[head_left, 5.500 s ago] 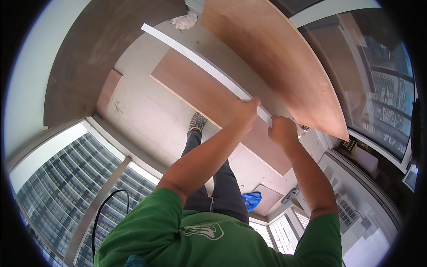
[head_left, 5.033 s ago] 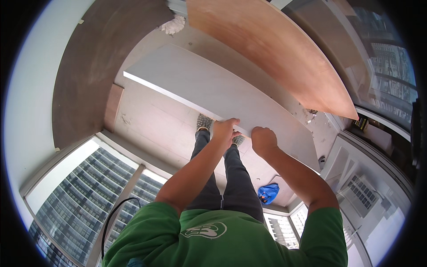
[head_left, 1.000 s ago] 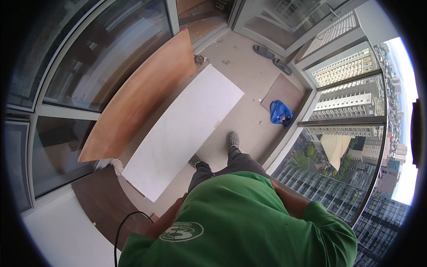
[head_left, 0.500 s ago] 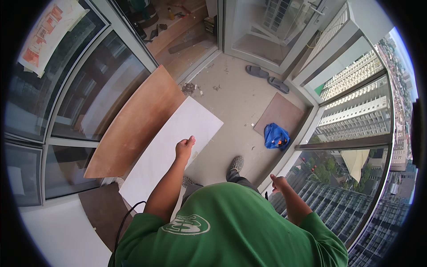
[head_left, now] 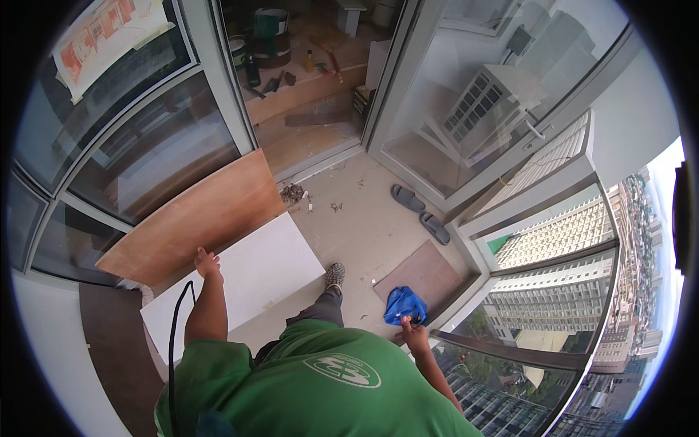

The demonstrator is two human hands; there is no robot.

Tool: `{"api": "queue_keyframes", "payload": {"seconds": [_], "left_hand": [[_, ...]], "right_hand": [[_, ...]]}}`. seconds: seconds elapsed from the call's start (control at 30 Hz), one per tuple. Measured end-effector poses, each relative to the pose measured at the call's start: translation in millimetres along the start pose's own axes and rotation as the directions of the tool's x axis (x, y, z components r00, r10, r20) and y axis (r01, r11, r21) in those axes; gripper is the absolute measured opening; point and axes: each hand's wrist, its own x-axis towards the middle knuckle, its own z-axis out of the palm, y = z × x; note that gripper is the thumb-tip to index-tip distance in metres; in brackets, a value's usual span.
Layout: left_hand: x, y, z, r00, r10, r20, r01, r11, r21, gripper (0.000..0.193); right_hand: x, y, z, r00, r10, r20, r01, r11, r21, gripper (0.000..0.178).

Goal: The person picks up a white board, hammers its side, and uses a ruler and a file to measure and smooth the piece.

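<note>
Head view. The white panel is a flat rectangular board with a smooth, matte white face and straight cut edges. It stands tilted on the balcony floor, left of the person's legs, with its upper long edge toward the glass wall on the left. Just behind it, farther left, a brown plywood sheet of similar shape leans against the glass; the two boards overlap along the white panel's far edge.

The left hand rests on the upper edge of the white panel, fingers curled over it in a light grip. The forearm runs down from it to the green shirt. A black cable hangs beside that arm, crossing the panel's near left part.

The right hand is low on the right, well apart from the panel and just beside a blue cloth lying on the floor near the railing. Whether its fingers are open or closed cannot be told.

A grey shoe stands near the panel's right corner. A pair of dark slippers lies farther off by the sliding door.
</note>
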Motion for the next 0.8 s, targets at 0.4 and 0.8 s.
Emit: {"api": "queue_keyframes", "payload": {"seconds": [0.4,0.8], "left_hand": [[-119.7,-108.7,348.5,0.77,-0.226,0.596,-0.296,0.701,0.648,0.068],[-119.2,54.7,444.3,0.584,0.285,0.76,-0.764,0.509,0.397,0.042]], "right_hand": [[151.5,-194.1,-55.2,0.968,-0.05,0.247,0.07,0.995,-0.076,0.061],[354.6,-193.2,-144.9,0.947,0.159,0.279,-0.108,0.975,-0.192,0.065]]}}
